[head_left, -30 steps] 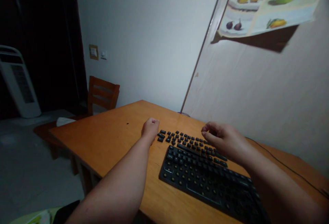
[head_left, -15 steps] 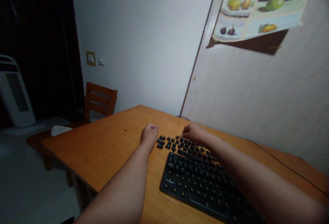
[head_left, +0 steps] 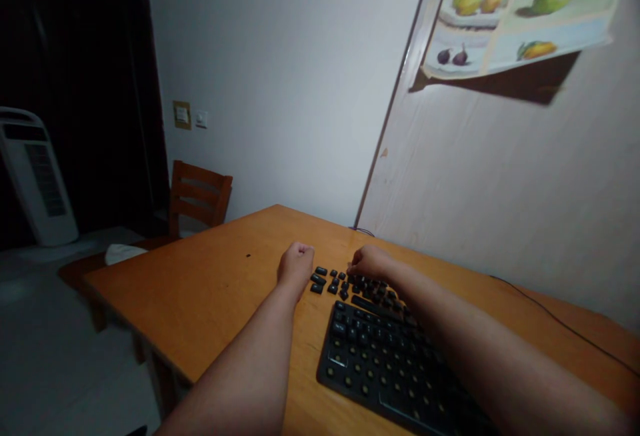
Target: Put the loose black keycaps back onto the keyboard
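Note:
A black keyboard [head_left: 380, 363] lies on the wooden table, its near rows stripped of keys down to bare switches. Behind it, loose black keycaps [head_left: 333, 288] are spread in rough rows, and a long bar-shaped keycap [head_left: 373, 307] rests along the keyboard's far edge. My left hand [head_left: 296, 266] is closed in a fist on the table, just left of the keycaps; whatever it may hold is hidden. My right hand [head_left: 369, 263] reaches over the far keycaps with its fingers pinched together and pointing down among them. Its fingertips are too small and dark to show what they grip.
The wooden table [head_left: 215, 303] reaches to the wall. A tiny dark piece [head_left: 248, 255] lies on its left part. A black cable [head_left: 555, 319] runs along the right side. A wooden chair [head_left: 200, 196] stands at the far left, with a white tower appliance [head_left: 43, 183] beyond.
My right hand has shifted slightly left and down over the keycaps. My left fist stays beside them. The whole view has moved a little.

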